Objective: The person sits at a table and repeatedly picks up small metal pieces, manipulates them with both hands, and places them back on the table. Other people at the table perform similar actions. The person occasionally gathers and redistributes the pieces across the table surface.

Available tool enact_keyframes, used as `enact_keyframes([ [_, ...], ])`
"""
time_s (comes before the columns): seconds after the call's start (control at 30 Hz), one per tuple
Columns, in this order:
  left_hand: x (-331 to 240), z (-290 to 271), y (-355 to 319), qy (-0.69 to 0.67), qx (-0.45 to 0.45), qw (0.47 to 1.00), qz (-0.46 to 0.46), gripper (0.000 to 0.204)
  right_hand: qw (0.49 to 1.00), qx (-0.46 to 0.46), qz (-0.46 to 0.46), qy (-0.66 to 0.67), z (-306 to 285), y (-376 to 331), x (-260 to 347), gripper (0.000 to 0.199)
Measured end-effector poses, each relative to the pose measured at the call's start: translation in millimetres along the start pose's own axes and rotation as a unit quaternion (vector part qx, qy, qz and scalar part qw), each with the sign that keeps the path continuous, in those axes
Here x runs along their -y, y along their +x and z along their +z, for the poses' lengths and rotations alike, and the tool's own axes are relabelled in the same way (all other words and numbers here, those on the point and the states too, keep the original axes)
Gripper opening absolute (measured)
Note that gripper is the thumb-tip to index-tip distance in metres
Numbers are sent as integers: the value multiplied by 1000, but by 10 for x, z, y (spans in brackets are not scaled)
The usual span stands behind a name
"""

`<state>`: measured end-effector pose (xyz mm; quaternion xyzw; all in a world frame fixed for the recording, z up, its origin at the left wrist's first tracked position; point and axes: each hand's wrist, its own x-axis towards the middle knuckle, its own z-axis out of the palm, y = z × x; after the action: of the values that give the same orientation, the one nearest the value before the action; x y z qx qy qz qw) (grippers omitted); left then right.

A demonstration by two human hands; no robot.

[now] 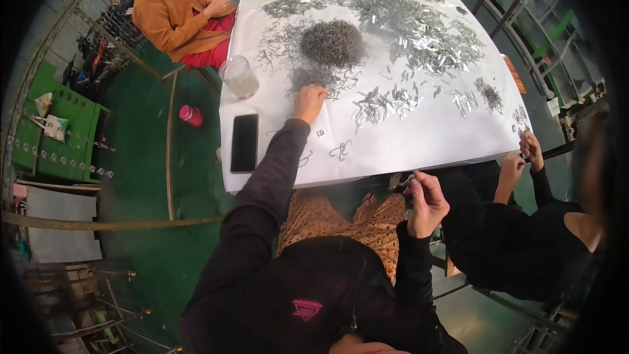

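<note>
I am reaching my left hand [309,99] into the metal clips [331,42] heaped mid-table, fingers curled, hold unclear; my right hand [426,202] is pinching one clip below the table edge [367,174], where it could drop.

Black phone [244,142], clear plastic cup [240,77] on the white table [419,141]; pink bottle [190,115] on the green floor [141,157].

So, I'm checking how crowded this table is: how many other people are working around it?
2 clearly: a person in an orange top at the far left corner, and a person in black at the near right. Hands at the far edge suggest more, mostly hidden.
</note>
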<state>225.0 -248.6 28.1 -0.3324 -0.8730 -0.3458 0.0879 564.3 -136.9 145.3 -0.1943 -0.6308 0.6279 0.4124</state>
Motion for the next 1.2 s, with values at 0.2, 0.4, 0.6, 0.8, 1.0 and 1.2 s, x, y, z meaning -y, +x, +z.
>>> enact_keyframes([
  [0.2, 42, 98, -8, 199, 37, 967, 156, 5, 999, -2, 25, 43, -124, -13, 0, 13],
  [0.4, 31, 39, -91, 236, 61, 955, 170, 11, 995, 19, 77, 63, -126, -40, -10, 16],
  [0.6, -19, 30, -35, 129, 49, 979, 152, 11, 994, 42, 84, 53, -174, -54, -32, 19],
  [0.8, -58, -71, 94, 89, 78, 988, 104, 15, 995, 28, 91, 12, -176, -85, -25, 16],
  [1.0, -488, -298, -2, 10, 49, 996, 75, 8, 994, 23, 107, -10, -153, -128, -22, 14],
  [1.2, -1690, -731, -963, -339, 189, 922, 1, 12, 992, 9, 123, -2, -98, -166, -105, 14],
])
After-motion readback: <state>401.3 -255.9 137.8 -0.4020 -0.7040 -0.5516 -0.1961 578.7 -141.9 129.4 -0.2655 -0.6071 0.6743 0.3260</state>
